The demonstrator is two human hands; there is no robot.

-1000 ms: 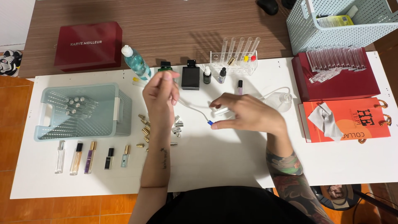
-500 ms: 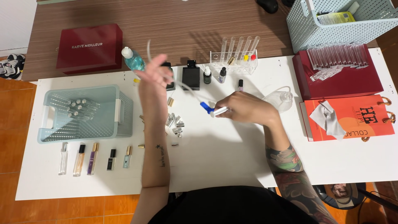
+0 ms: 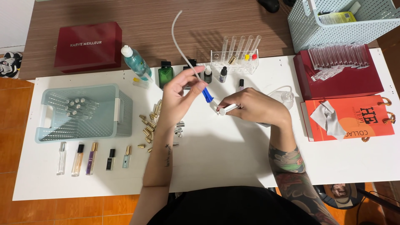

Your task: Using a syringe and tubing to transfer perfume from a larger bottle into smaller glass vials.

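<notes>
My left hand point(image 3: 180, 95) pinches a thin white tube point(image 3: 180, 39) that curves up and away over the brown table; its lower end carries a blue tip point(image 3: 207, 95). The blue tip points down at a small clear vial point(image 3: 227, 109) that my right hand point(image 3: 253, 106) holds tilted just above the white tabletop point(image 3: 233, 154). Both hands meet near the table's middle, a short way in front of a green square bottle point(image 3: 166, 75) and two small dark dropper bottles point(image 3: 208, 74).
A pale blue basket point(image 3: 121, 111) holds several vials at left, with a row of small perfume sprayers point(image 3: 91, 157) in front. Gold and silver caps point(image 3: 149, 125) lie scattered under my left wrist. A test-tube rack point(image 3: 234, 58), red boxes point(image 3: 338, 79), an orange bag point(image 3: 354, 118) and a white crate point(image 3: 333, 25) stand behind and right.
My left hand drew back from the dark bottles, lifting the white tube so it arcs upward. The blue tip now sits at the vial mouth, which my right hand has raised.
</notes>
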